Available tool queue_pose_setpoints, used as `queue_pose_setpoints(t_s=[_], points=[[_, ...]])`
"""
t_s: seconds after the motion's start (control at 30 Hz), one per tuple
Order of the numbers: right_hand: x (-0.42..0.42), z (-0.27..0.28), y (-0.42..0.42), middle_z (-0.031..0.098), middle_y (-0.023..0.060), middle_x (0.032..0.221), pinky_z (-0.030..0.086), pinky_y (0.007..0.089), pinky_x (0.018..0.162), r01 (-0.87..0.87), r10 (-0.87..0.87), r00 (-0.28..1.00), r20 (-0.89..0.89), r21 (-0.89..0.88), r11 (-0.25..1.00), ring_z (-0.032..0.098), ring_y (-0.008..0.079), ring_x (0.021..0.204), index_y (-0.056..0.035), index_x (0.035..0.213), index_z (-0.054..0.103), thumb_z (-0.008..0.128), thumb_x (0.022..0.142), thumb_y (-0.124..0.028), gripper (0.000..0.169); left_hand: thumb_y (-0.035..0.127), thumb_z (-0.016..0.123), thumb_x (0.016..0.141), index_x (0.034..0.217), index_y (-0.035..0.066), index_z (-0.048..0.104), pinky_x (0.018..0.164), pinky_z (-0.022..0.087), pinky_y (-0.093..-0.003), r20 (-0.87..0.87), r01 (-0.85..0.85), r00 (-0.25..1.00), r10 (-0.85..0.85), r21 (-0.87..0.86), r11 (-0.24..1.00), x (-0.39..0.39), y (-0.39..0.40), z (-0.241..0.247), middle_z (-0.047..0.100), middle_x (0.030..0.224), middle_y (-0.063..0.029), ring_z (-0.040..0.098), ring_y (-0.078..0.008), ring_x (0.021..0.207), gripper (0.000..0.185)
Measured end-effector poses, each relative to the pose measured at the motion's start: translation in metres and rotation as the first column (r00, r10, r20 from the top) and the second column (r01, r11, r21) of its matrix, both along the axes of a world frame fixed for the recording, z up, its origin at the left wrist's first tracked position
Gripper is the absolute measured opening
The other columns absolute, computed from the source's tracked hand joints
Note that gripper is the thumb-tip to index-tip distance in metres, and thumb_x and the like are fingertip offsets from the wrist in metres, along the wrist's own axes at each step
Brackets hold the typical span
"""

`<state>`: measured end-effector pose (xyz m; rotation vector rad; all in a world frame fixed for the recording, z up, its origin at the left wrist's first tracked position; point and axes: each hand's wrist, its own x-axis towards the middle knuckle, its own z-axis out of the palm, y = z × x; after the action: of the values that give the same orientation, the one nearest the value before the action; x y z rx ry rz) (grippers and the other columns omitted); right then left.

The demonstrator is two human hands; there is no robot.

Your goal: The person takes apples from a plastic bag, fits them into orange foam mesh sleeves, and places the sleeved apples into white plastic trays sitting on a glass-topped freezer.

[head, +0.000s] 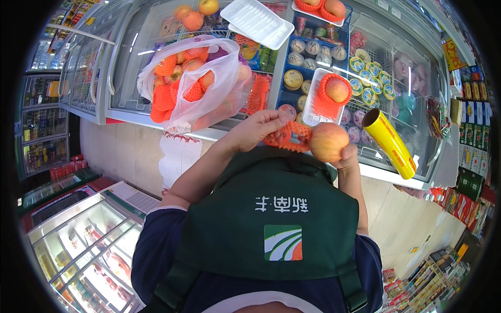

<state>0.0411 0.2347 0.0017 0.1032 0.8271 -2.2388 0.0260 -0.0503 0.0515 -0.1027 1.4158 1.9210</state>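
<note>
My right hand holds a bare red-yellow apple from its right side. Between the fingers of my left hand is an orange foam net sleeve, stretched toward the apple's left side. Just beyond the apple, a white foam tray on the freezer's glass top holds one apple in an orange foam net, set at its far end. A translucent plastic bag, open at the top, lies to the left with several apples in orange nets.
A yellow roll of cling wrap lies at the right on the freezer lid. Empty white foam trays are stacked at the back, beside loose orange fruit and a tray of netted apples. The freezer's front edge runs before me.
</note>
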Motion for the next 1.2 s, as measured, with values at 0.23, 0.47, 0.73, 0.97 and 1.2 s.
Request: queue_pose_setpoints(t_s=[0.23, 0.47, 0.73, 0.97, 1.2], points=[[0.002, -0.038, 0.005, 0.054, 0.0177, 0.13, 0.041, 0.0521, 0.108, 0.105, -0.114, 0.993, -0.014, -0.292, 0.951, 0.052, 0.0357, 0.124, -0.0028, 0.135, 0.046, 0.081, 0.057, -0.065, 0.106, 0.036, 0.052, 0.103, 0.099, 0.002, 0.064, 0.08, 0.051, -0.0306, 0.221, -0.063, 0.974, -0.051, 0.481, 0.875, 0.01, -0.025, -0.021, 0.066, 0.084, -0.0069, 0.065, -0.0172, 0.081, 0.036], [-0.009, 0.008, -0.004, 0.061, 0.0202, 0.124, 0.047, 0.0457, 0.103, 0.2, -0.197, 0.98, 0.039, -0.108, 0.974, 0.061, 0.0357, 0.115, 0.0028, 0.132, 0.049, 0.084, 0.058, -0.034, 0.089, 0.034, 0.051, 0.103, 0.116, 0.001, 0.06, 0.092, 0.047, -0.0309, 0.269, -0.237, 0.948, 0.169, 0.247, 0.94, 0.001, 0.0, 0.015, 0.063, 0.104, -0.0062, 0.06, -0.0162, 0.101, 0.037], [-0.019, 0.069, -0.016, 0.065, 0.0133, 0.113, 0.049, 0.0357, 0.092, 0.063, 0.094, 0.924, -0.371, 0.389, 0.919, 0.065, 0.0247, 0.1, 0.0011, 0.119, 0.058, 0.09, 0.051, -0.032, 0.082, 0.036, 0.048, 0.104, 0.111, 0.003, 0.062, 0.086, 0.044, -0.0307, -0.165, -0.056, 0.983, 0.076, 0.127, 0.99, 0.019, -0.018, 0.013, 0.062, 0.105, -0.0053, 0.056, -0.0151, 0.098, 0.036], [-0.019, 0.111, -0.04, 0.064, 0.0122, 0.105, 0.049, 0.0352, 0.089, 0.31, 0.476, 0.511, -0.716, 0.669, 0.675, 0.065, 0.0281, 0.095, -0.0049, 0.111, 0.062, 0.094, 0.048, -0.03, 0.075, 0.047, 0.047, 0.102, 0.127, 0.004, 0.058, 0.1, 0.043, -0.0369, 0.593, -0.31, 0.805, 0.038, 0.365, 0.878, 0.006, 0.01, 0.005, 0.063, 0.12, -0.0081, 0.058, -0.0198, 0.111, 0.051], [-0.009, 0.117, -0.044, 0.064, 0.014, 0.106, 0.044, 0.0473, 0.1, 0.403, 0.58, 0.362, -0.729, 0.684, 0.608, 0.06, 0.0386, 0.108, -0.006, 0.108, 0.062, 0.091, 0.051, -0.027, 0.068, 0.047, 0.056, 0.097, 0.132, 0.01, 0.055, 0.097, 0.043, -0.0336, 0.476, -0.214, 0.879, -0.044, 0.475, 0.854, -0.01, 0.017, 0.008, 0.062, 0.121, -0.0057, 0.057, -0.0178, 0.109, 0.051]])
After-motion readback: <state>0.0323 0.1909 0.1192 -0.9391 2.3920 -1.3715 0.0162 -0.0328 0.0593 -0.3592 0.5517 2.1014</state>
